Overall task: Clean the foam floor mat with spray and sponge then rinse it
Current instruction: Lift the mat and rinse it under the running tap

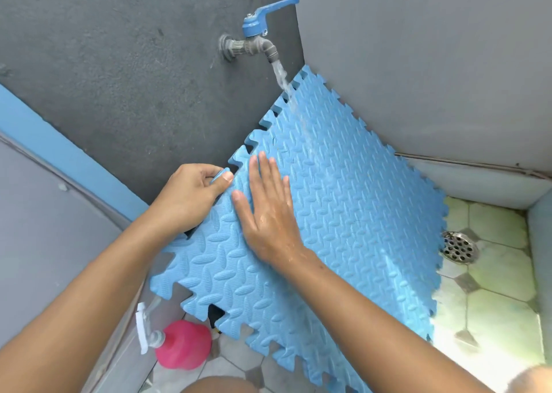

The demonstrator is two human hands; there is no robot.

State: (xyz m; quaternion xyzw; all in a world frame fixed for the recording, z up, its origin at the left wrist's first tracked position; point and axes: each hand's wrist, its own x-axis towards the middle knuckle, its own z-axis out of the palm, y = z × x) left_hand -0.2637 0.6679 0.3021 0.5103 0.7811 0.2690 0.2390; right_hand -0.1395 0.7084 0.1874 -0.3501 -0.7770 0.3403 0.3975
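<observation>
The blue foam mat point(343, 201), with puzzle-cut edges and a leaf pattern, stands tilted in the corner under a wall tap point(257, 42). Water runs from the tap onto the mat's upper part and down its face. My left hand point(191, 195) pinches a tab on the mat's left edge between thumb and fingers. My right hand point(267, 210) lies flat and wet on the mat's face, fingers straight and pointing up. A pink spray bottle point(183, 345) with a white trigger stands on the floor at the lower left. No sponge is in view.
Dark grey walls meet in a corner behind the mat. A round metal floor drain point(460, 248) sits in the tiled floor to the right, beside a low tiled kerb. My knees show at the bottom edge.
</observation>
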